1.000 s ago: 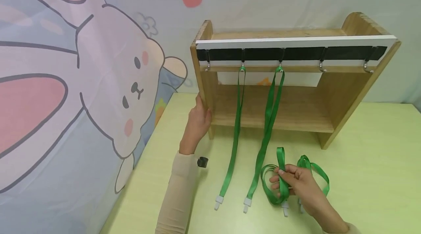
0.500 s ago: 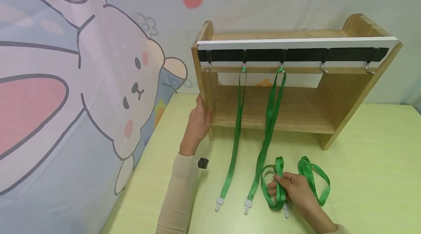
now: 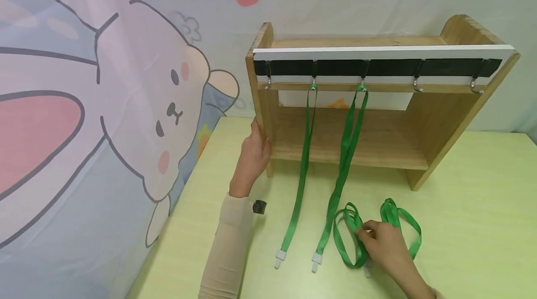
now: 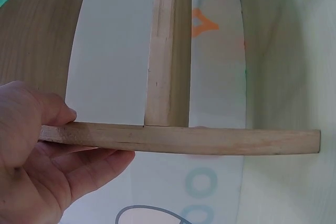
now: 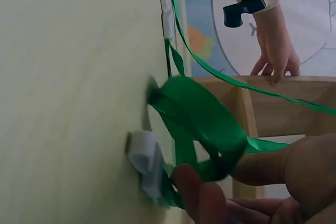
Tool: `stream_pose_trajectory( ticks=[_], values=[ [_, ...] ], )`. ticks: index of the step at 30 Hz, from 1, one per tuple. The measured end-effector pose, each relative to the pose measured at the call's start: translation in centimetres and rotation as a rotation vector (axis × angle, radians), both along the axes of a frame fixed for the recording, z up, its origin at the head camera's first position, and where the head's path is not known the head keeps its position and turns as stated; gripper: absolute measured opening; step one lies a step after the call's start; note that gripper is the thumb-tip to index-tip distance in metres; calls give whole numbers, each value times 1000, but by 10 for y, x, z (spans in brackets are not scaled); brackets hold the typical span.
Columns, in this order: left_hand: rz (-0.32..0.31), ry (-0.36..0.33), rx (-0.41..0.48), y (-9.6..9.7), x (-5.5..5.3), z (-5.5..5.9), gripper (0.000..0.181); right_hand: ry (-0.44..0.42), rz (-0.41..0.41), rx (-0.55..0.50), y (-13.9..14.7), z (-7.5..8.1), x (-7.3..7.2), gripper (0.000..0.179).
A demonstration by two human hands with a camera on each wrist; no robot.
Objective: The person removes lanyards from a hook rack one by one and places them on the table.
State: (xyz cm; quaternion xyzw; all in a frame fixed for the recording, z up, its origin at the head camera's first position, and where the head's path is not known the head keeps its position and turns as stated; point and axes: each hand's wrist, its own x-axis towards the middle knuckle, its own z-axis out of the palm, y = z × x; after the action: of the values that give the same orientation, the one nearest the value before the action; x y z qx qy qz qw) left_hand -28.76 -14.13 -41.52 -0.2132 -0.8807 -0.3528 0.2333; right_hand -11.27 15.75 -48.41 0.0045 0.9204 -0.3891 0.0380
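Observation:
My left hand (image 3: 251,152) grips the left side panel of a wooden shelf (image 3: 352,131); in the left wrist view the thumb lies on one face of the panel (image 4: 184,139) and the fingers on the other. With my right hand (image 3: 387,242) I pinch a coiled green lanyard (image 3: 349,233) low at the table. In the right wrist view its ribbon (image 5: 199,124) loops by the fingertips, and its white clip (image 5: 146,161) is blurred. A second coiled lanyard (image 3: 413,233) lies just beyond that hand, partly hidden by it.
Two green lanyards, one on the left (image 3: 303,168) and one further right (image 3: 344,163), hang from hooks on the black strip (image 3: 390,67) across the shelf's front. Their white clips reach down near the table (image 3: 482,224). A bare hook (image 3: 417,85) hangs to their right. Behind is a printed cloth (image 3: 159,79).
My right hand has lowered slightly and shifted right; the lanyard loop that stood up between its fingers now leans over onto the coil. My left hand keeps its hold on the shelf.

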Motion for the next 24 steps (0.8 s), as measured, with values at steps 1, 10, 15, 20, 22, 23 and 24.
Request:
stream_pose_trajectory(
  ticks=[1,10,15,20,22,23,24],
  values=[
    [0,-2,3,0,0,0,61,18,8,32,1,2,1,21],
    [-10,-32,19,1,0,0,60,72,17,112,13,24,1,24],
    [-6,-25,7,-1,-1,-2,59,125,27,95,22,38,-5,27],
    [-5,-30,14,-1,-1,-2,59,204,24,59,26,54,-12,27],
    [-7,-30,16,-1,-1,-3,60,247,21,49,27,61,-15,27],
    [-8,-30,17,-1,-1,-3,60,272,17,41,28,64,-16,26],
    [-10,-28,17,-1,-2,-3,60,296,14,32,28,67,-18,26]
  ],
)
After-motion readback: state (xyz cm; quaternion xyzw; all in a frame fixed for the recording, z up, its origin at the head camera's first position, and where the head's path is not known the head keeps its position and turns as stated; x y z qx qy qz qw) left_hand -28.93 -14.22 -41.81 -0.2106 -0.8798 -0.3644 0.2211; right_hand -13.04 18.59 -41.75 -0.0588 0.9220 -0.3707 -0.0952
